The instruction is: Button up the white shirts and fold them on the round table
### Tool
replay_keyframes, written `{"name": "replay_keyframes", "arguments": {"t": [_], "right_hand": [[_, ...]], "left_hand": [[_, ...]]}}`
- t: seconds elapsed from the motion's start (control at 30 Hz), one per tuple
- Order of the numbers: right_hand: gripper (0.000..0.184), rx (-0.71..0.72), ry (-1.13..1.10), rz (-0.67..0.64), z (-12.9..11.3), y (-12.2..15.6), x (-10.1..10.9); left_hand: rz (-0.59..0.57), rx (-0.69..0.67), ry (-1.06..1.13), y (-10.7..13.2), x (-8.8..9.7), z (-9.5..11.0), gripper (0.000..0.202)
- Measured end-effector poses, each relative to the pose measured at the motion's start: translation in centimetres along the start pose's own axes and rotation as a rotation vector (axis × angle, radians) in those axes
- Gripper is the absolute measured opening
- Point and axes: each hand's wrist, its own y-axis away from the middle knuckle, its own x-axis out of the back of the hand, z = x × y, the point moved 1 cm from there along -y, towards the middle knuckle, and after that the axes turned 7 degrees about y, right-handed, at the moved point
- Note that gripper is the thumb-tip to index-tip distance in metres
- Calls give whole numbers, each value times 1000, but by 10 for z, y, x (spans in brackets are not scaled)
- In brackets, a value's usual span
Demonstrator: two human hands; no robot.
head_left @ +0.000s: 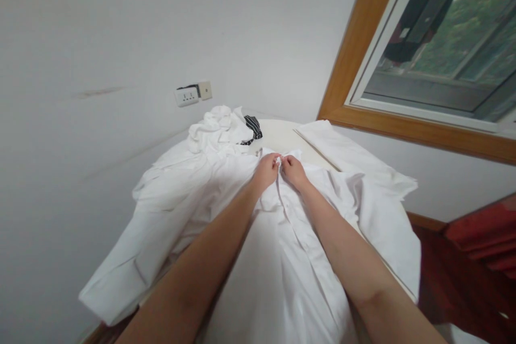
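Observation:
A white shirt [278, 269] lies spread over a round white table [278, 128], with its front placket running down the middle toward me and its sleeves out to both sides. At the upper end of the placket, my left hand [266, 171] pinches the fabric with thumb and fingers. Right beside it, my right hand [293, 171] pinches the opposite edge of the same placket. The fingertips of both hands nearly meet there. Any button between them is too small to make out.
Crumpled white clothes [220, 129] and a black striped cloth [252, 128] lie at the back left. Folded white fabric [350, 153] rests at the back right. Behind stand a wall with a socket [187, 97] and a wood-framed window [342, 80]. Red fabric [487, 231] hangs at right.

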Motion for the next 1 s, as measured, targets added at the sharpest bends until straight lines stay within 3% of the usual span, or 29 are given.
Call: {"name": "replay_keyframes", "arguments": {"t": [0.23, 0.4, 0.5, 0.57, 0.7, 0.87, 1.0], "right_hand": [[32, 32, -19, 23, -5, 6, 1], [45, -7, -39, 299, -7, 9, 20], [43, -94, 94, 439, 2, 7, 36], [35, -152, 209, 462, 12, 5, 42], [39, -280, 358, 332, 29, 5, 41], [40, -301, 444, 217, 34, 4, 36], [32, -270, 432, 237, 35, 0, 38]], "left_hand": [[45, -38, -237, 9, 11, 24, 28], [230, -89, -392, 9, 31, 37, 25], [370, 3, -460, 8, 41, 34, 26], [409, 95, -496, 8, 44, 27, 27], [377, 261, -537, 8, 41, 11, 34], [213, 337, -595, 6, 40, 3, 49], [139, 325, -601, 3, 41, 2, 35]]}}
